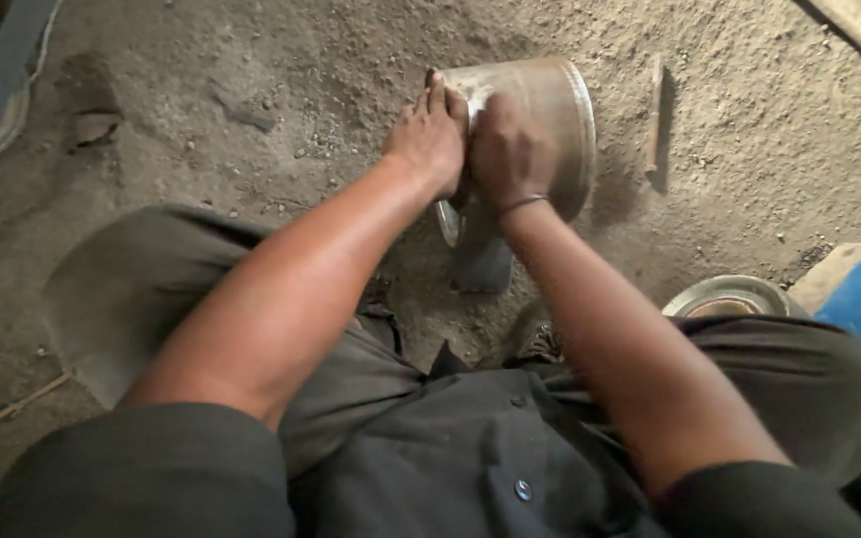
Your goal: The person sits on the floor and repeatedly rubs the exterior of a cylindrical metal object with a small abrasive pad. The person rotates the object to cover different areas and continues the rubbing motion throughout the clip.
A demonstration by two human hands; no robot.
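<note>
So both hands are on a dull metal pot (550,110) lying on its side on the dirt floor (749,130). Left hand (429,134) presses flat against it, fingers out; right hand (508,151) is clenched at its rim. Another round metal vessel (727,296) sits by the right knee.

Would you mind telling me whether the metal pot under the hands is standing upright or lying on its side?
On its side: the metal pot shows its curved wall uppermost, its rim facing sideways, with both hands pressed on it.

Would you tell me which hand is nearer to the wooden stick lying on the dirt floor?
Right. The right hand rests on the metal pot, on the side towards the wooden stick; the left hand is farther off.
</note>
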